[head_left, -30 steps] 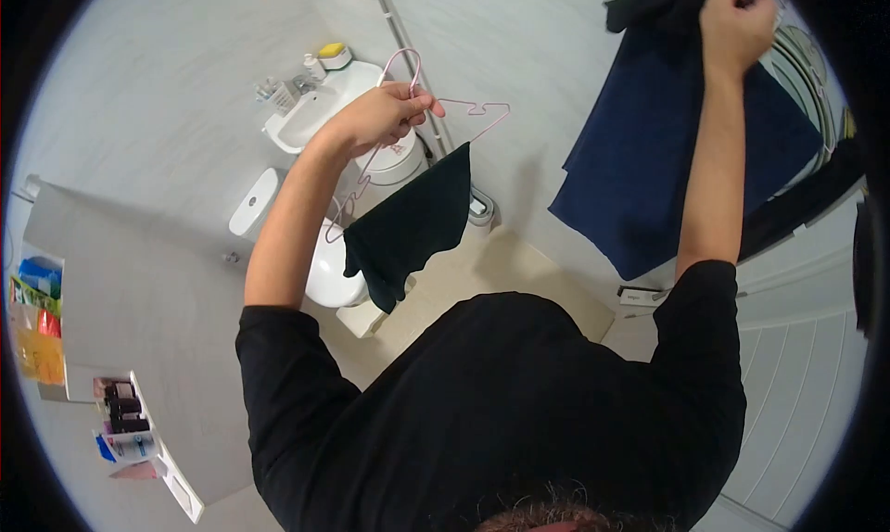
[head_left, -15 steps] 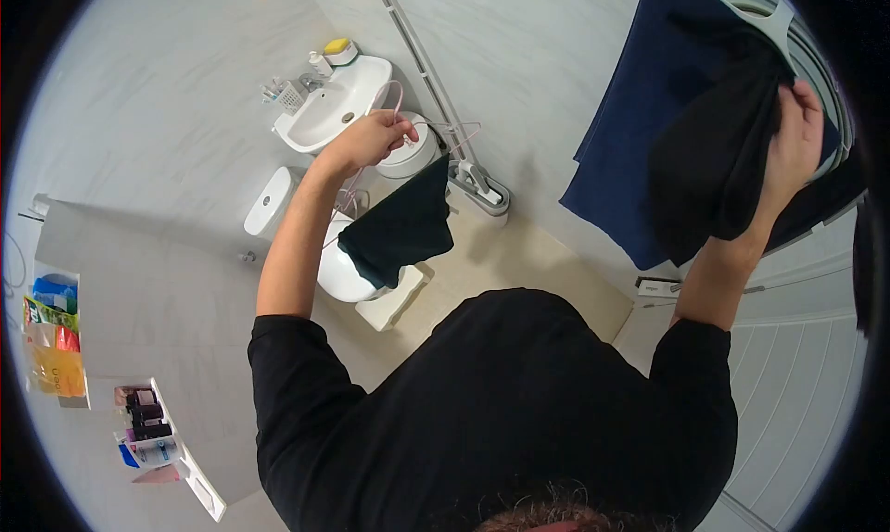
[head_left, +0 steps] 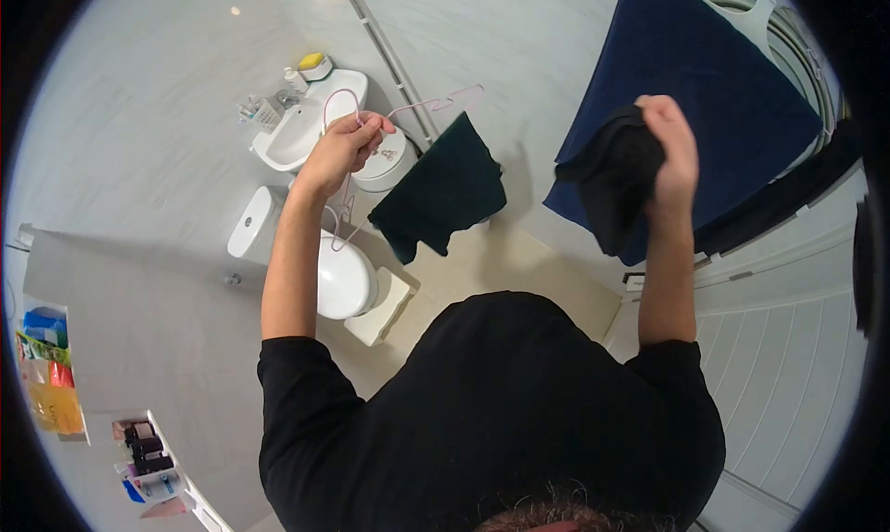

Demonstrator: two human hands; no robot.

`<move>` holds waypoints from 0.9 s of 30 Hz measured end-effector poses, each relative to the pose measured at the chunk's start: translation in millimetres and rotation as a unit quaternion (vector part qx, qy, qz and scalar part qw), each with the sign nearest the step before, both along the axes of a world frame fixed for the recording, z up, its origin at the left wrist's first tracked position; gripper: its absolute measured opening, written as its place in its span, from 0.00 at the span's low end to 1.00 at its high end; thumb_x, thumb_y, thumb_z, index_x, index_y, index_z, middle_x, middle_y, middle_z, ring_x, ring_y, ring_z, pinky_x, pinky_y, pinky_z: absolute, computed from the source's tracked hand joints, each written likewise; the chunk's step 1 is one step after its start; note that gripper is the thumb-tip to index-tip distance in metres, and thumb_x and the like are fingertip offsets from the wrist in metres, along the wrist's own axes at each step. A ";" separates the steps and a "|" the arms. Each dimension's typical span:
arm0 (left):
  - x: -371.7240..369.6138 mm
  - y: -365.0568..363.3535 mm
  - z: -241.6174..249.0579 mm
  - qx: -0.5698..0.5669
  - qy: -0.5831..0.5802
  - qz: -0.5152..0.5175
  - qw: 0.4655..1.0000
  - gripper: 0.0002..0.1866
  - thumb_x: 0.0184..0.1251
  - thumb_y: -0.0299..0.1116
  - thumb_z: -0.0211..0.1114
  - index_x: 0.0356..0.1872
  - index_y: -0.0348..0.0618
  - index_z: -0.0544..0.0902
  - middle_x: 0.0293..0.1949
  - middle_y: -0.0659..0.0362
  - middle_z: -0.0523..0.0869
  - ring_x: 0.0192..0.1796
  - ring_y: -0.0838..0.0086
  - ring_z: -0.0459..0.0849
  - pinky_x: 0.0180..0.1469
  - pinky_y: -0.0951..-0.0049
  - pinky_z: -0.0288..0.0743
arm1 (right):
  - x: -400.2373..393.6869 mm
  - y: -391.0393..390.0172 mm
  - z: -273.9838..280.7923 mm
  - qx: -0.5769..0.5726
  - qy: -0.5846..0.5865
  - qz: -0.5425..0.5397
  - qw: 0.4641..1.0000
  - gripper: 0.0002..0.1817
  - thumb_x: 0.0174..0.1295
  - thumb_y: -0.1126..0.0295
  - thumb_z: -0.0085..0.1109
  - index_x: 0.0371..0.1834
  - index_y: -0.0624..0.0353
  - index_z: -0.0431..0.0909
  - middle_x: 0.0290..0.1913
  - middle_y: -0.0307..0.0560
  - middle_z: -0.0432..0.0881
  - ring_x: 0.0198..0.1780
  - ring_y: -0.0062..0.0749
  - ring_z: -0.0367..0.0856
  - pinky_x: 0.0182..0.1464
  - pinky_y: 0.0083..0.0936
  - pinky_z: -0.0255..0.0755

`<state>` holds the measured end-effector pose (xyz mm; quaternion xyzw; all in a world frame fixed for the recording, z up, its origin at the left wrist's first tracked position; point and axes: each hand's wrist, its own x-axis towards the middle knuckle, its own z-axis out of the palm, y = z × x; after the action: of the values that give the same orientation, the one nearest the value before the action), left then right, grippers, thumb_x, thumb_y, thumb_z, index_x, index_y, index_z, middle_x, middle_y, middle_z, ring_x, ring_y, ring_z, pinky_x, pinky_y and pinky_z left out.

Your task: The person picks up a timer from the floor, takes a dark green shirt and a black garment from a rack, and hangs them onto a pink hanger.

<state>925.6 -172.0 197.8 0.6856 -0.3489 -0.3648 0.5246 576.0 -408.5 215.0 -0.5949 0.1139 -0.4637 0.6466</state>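
My left hand (head_left: 348, 152) is closed around the neck of a thin pink clothes hanger (head_left: 341, 91), its hook curving above my fingers. A dark green cloth (head_left: 445, 194) hangs from the hanger's lower bar, to the right of that hand. In my right hand (head_left: 674, 157) is a bunched black cloth garment (head_left: 619, 175), gripped by its upper edge; its exact kind cannot be made out. Behind it, a navy blue towel (head_left: 742, 115) hangs at the upper right. The black garment is apart from the green cloth.
Along the left wall are a washbasin (head_left: 298, 138), a toilet (head_left: 345, 277) and a white step stool (head_left: 382, 310). A pole (head_left: 389, 50) leans beyond the hanger. Dark clothing (head_left: 788, 198) hangs beside the white door (head_left: 788, 374). Wall shelves with bottles (head_left: 148, 449) stand lower left.
My right hand has pulled the black garment left, away from the hanging navy towel. My left hand has shifted slightly left, while the green cloth has swung right and upward.
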 end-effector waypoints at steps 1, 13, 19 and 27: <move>-2.7 -1.3 -2.0 -0.003 0.002 -0.005 1.000 0.14 0.83 0.40 0.55 0.44 0.44 0.85 0.26 0.73 0.70 0.23 0.89 0.59 0.24 0.83 0.50 | 7.3 1.6 -9.4 -0.023 0.020 0.010 0.999 0.03 0.69 0.72 0.56 0.41 0.56 0.72 0.43 0.37 0.75 0.41 0.19 0.75 0.45 0.19 0.70; -59.4 -26.0 -53.0 0.059 0.018 -0.070 0.996 0.18 0.78 0.42 0.63 0.62 0.49 0.86 0.36 0.72 0.84 0.26 0.89 0.62 0.27 0.83 0.53 | 67.9 41.4 -71.1 0.136 0.052 0.178 0.973 0.07 0.71 0.79 0.56 0.48 0.59 0.73 0.42 0.41 0.82 0.42 0.19 0.82 0.45 0.18 0.77; -68.3 -9.2 -81.1 0.017 0.063 -0.125 0.990 0.32 0.58 0.47 0.81 0.63 0.49 0.84 0.51 0.66 0.87 0.43 0.86 0.76 0.38 0.81 0.64 | 89.8 53.5 -102.3 0.176 0.145 0.104 0.968 0.07 0.73 0.76 0.55 0.51 0.60 0.74 0.44 0.42 0.82 0.44 0.21 0.82 0.46 0.20 0.77; -71.2 -15.7 -107.5 0.049 -0.014 -0.047 0.998 0.28 0.54 0.38 0.84 0.56 0.42 0.86 0.41 0.63 0.86 0.45 0.77 0.82 0.50 0.75 0.72 | 101.6 62.5 -107.6 0.361 0.113 0.130 0.916 0.08 0.74 0.70 0.55 0.52 0.59 0.75 0.44 0.41 0.82 0.46 0.26 0.82 0.50 0.26 0.79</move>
<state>854.4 -187.7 90.2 0.6982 -0.3699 -0.3963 0.4675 677.5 -346.0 107.4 -0.3786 0.2672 -0.2326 0.8551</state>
